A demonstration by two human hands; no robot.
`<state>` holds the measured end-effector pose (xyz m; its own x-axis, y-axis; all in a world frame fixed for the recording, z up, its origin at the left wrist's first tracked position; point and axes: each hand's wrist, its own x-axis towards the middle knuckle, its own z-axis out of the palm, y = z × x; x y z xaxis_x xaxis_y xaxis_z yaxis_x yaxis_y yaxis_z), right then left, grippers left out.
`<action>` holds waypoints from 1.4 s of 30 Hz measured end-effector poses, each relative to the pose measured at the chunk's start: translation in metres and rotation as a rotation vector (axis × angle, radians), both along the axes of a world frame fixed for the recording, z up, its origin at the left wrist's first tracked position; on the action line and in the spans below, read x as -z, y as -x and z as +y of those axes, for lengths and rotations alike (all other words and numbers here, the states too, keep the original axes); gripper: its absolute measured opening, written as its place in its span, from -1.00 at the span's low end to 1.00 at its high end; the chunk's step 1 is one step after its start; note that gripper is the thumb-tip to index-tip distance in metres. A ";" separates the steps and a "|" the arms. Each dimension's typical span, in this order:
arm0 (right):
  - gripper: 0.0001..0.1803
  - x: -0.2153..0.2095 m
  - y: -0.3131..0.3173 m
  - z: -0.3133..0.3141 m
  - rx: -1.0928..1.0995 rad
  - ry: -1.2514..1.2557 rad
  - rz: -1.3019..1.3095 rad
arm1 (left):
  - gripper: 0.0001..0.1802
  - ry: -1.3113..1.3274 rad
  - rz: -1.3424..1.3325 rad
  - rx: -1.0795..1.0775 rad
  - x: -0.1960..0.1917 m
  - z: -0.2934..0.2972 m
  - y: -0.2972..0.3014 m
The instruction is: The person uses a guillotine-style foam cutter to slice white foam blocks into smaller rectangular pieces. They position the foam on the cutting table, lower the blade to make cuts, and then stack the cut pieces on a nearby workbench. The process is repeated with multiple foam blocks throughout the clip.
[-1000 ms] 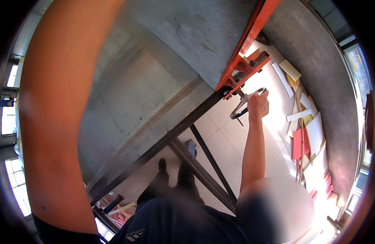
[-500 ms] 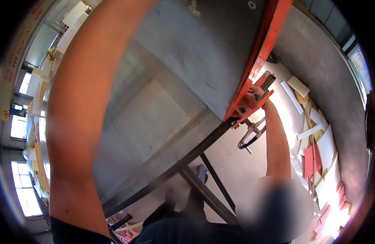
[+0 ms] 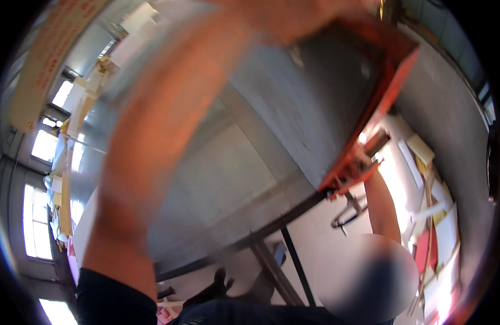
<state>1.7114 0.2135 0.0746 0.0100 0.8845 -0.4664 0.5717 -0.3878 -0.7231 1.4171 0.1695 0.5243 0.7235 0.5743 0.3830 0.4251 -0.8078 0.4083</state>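
My left hand [image 3: 309,19] reaches to the far top of the view, over the upper end of a dark grey metal plate [image 3: 320,103]. Motion smears its fingers, so its grip cannot be made out. A red metal frame [image 3: 388,97] runs along the plate's right side. My right hand [image 3: 363,158] is at the frame's near end, among the red brackets; they and the blur hide most of its fingers. Just below hangs a handwheel [image 3: 350,216] with a small crank handle. Left of the plate lies a broad grey metal tabletop [image 3: 217,179].
A toothed dark rail [image 3: 244,230] edges the tabletop on the near side, with a brown steel leg [image 3: 271,271] beneath. White, yellow and red offcuts [image 3: 428,238] lie on the floor at right, beside a grey wall [image 3: 450,141]. Stacked boards [image 3: 63,200] stand at left.
The whole view has shifted, with the table and red frame now lower and further right. My left hand has come into view at the top. My right hand stays at the brackets.
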 end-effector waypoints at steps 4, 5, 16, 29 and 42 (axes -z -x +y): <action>-0.62 0.004 0.001 -0.004 0.013 -0.077 0.030 | -0.35 -0.211 0.055 -0.218 0.010 0.021 -0.012; -0.62 0.005 0.002 -0.009 0.033 -0.088 0.045 | -0.25 -0.225 0.094 -0.255 0.008 0.013 -0.012; -0.67 -0.030 -0.015 -0.203 0.550 -0.735 -0.252 | -0.33 -0.178 0.097 -0.271 0.006 0.003 -0.003; -0.44 0.104 0.231 -0.599 0.340 -0.037 -0.117 | -0.28 0.059 -0.002 0.192 0.220 -0.165 0.113; -0.54 0.085 0.387 -0.450 -0.316 -0.529 -0.246 | -0.58 0.922 0.351 -1.665 0.474 -0.726 0.754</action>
